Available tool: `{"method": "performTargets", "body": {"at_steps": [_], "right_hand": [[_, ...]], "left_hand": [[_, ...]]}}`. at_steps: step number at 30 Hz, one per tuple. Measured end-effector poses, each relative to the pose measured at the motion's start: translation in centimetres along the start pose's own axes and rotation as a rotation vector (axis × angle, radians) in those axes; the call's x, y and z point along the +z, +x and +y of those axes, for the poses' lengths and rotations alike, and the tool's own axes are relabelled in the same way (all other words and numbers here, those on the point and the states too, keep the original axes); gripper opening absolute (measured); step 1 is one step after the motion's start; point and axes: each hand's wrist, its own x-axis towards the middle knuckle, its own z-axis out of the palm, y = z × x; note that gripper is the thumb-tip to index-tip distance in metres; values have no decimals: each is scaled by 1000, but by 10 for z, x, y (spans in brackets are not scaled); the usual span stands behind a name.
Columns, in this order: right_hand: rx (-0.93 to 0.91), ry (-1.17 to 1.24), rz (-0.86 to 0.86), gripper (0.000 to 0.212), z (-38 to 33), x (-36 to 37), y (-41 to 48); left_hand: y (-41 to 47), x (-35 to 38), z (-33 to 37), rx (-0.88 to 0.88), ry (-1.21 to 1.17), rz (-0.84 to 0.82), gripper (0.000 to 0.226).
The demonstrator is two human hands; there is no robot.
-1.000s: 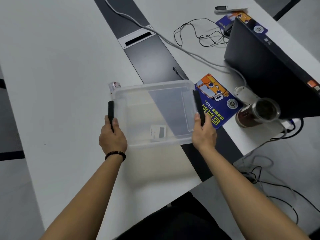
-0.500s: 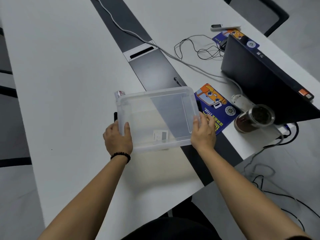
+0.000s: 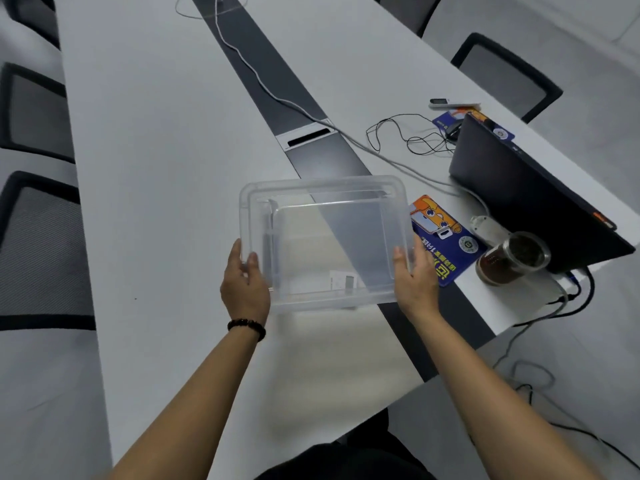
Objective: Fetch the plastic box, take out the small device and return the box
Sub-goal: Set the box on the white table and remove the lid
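A long white table [image 3: 145, 202] runs through the room, a closed dark laptop [image 3: 526, 199] on its right part. Above the near edge, a clear plastic box [image 3: 325, 240] is gripped by its short sides: left hand [image 3: 244, 285] wrapped round the left rim, right hand [image 3: 414, 278] round the right. The small white device [image 3: 344, 281] lies inside, near the front wall.

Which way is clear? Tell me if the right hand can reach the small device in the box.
Probably yes. The plastic box has no lid, and the small device lies near the right hand, which must first let go of the box.
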Motion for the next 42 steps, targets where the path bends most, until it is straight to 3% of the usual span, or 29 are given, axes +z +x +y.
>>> {"method": "performTargets", "body": {"at_steps": [3, 5, 8, 10, 13, 15, 17, 20, 25, 28, 31, 34, 37, 39, 42], "right_hand": [[-82, -55, -99, 62, -19, 20, -14], [-107, -153, -204, 75, -22, 37, -26], [-326, -578, -377, 76, -9, 64, -48], [-426, -806, -363, 68, 1, 74, -57], [-430, -894, -329, 64, 4, 77, -56], [-432, -923, -322, 64, 5, 75, -54], [-423, -940, -325, 65, 4, 75, -54], [-405, -968, -345, 67, 1, 75, -55], [-366, -988, -397, 72, -5, 73, -54], [-333, -1003, -446, 73, -9, 70, -54], [-321, -943, -544, 71, -19, 63, -48], [-222, -787, -739, 63, -23, 52, -24], [38, -482, -829, 41, -16, 47, 17], [6, -510, -829, 37, -9, 49, 44], [-199, -723, -887, 49, -4, 57, 74]], "left_hand": [[10, -33, -22, -80, -43, 131, 46], [20, -57, -35, -225, -94, 240, 48], [39, -85, -62, -478, -213, 335, 50], [53, -96, -87, -594, -252, 367, 49], [73, -98, -117, -748, -274, 400, 51], [79, -96, -129, -838, -179, 368, 53], [80, -91, -130, -810, 15, 276, 54], [74, -84, -131, -866, -61, 372, 63], [69, -77, -144, -888, 63, 82, 65], [59, -77, -116, -950, 31, 56, 60], [55, -68, -102, -819, 173, -4, 61], [40, -46, -78, -438, 83, -126, 61], [20, -18, -42, -100, 53, -331, 60], [8, 4, -32, 30, 171, -445, 68], [-7, 24, -30, 48, 412, -540, 78]]}}
